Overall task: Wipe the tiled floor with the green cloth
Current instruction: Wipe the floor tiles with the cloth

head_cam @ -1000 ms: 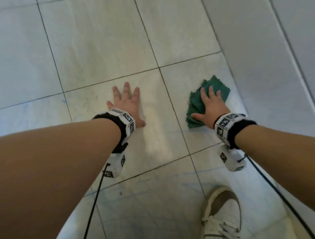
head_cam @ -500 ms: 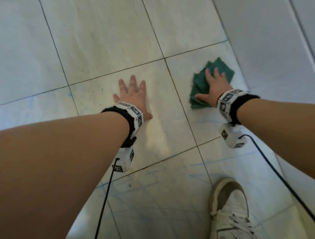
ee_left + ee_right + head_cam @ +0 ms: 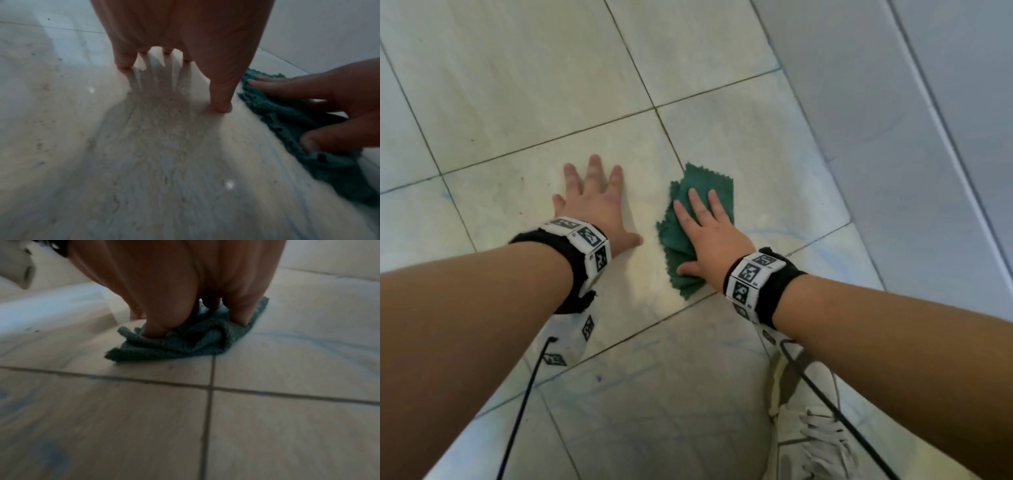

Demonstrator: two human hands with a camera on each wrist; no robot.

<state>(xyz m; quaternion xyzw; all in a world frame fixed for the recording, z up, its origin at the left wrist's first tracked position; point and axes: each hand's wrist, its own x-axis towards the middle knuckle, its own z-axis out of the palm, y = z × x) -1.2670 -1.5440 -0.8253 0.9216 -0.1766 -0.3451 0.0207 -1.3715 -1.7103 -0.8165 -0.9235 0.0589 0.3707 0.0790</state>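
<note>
Wiping looks underway: the right hand [image 3: 714,236], fingers straight, presses the bunched cloth [image 3: 681,240] on the floor [image 3: 517,102] beside the left hand [image 3: 595,209], spread flat. Faint blue smears nearby remain, so work is left.

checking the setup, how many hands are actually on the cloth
1. The right hand presses flat on the green cloth; the left hand rests on the bare tiled floor beside it, apart from the cloth.

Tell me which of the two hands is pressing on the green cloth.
The right hand: its straight fingers lie flat on the green cloth. The left hand rests on bare tiled floor beside it, not touching the cloth.
</note>
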